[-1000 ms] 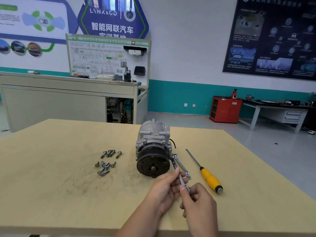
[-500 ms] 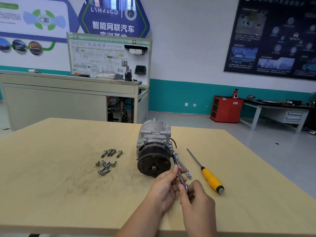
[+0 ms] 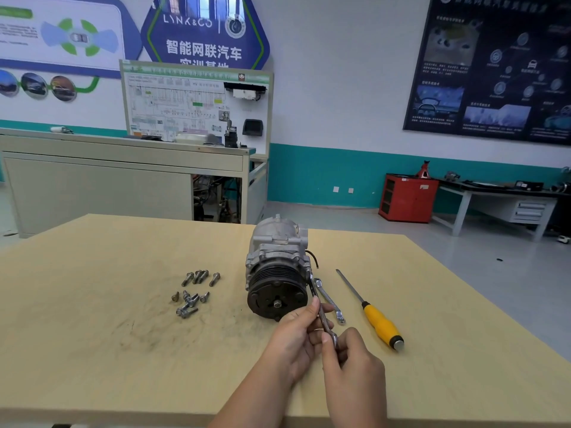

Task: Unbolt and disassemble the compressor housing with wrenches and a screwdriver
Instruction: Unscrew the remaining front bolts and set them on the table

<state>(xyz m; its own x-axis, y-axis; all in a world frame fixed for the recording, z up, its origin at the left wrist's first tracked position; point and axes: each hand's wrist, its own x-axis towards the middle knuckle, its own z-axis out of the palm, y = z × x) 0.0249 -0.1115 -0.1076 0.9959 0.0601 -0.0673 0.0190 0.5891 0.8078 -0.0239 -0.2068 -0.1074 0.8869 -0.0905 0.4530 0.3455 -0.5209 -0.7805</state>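
Little shift: left grip (image 3: 295,339), right grip (image 3: 353,369) both pinch wrench (image 3: 312,287) at grey compressor (image 3: 278,242), black pulley (image 3: 275,293) front.

A: What is standing beyond the pale wooden tabletop (image 3: 92,335)?
B: A long grey cabinet (image 3: 99,180) is sitting across the floor, and a white wiring-diagram board (image 3: 191,103) is rising upright on it.
A: And on the wall?
B: A blue hexagonal sign (image 3: 204,35) is hanging behind the board, a dark poster (image 3: 494,66) is hanging at the right, and a teal band (image 3: 324,174) is running below.
A: Further right?
B: A red cabinet (image 3: 408,197) is carrying a red stand (image 3: 422,169), with a grey workbench (image 3: 494,193) just beside it.
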